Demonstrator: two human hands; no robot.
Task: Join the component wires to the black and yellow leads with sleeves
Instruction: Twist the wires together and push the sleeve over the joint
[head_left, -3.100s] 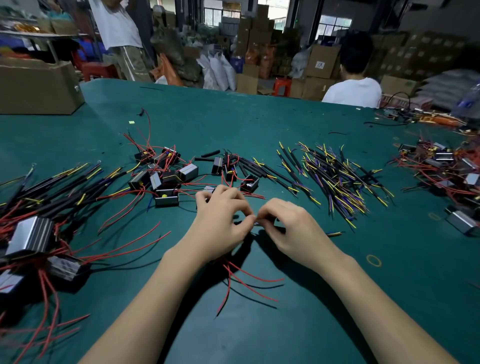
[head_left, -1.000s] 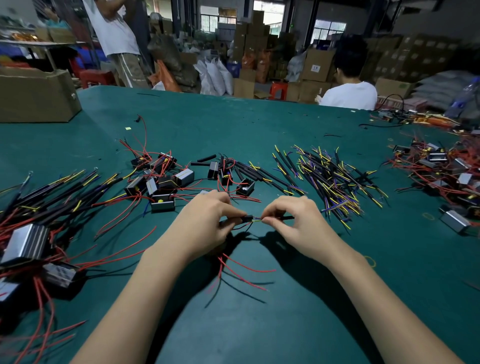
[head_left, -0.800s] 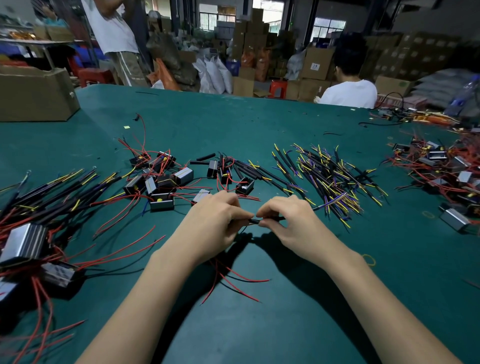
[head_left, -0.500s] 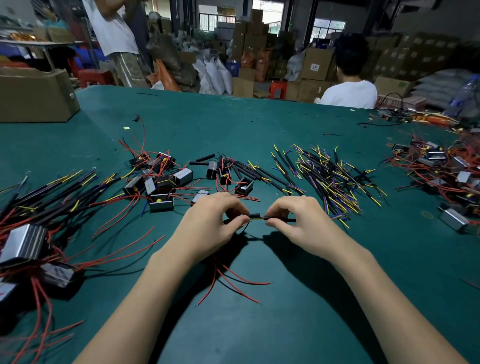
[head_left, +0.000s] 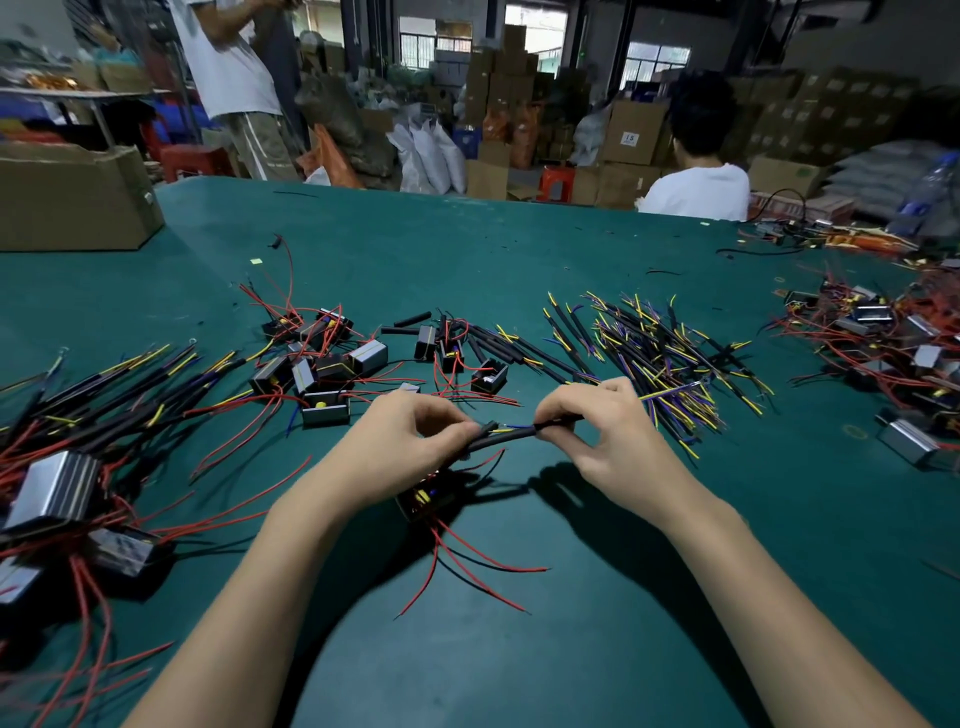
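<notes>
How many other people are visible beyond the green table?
2: a standing person in white, far left; a seated person in white, far right. Others may be hidden.

Bare green table (head_left: 519, 649) near edge, between the forearms: open passage. Far centre also open. Left blocked by finished bundles (head_left: 78, 415). Ahead, loose components (head_left: 322, 364) and lead pile (head_left: 660, 353) crowd the middle. Right: component heap (head_left: 883, 338); cardboard box (head_left: 67, 197) far left.

Dim overhead light, blurred fisheye edges
</notes>
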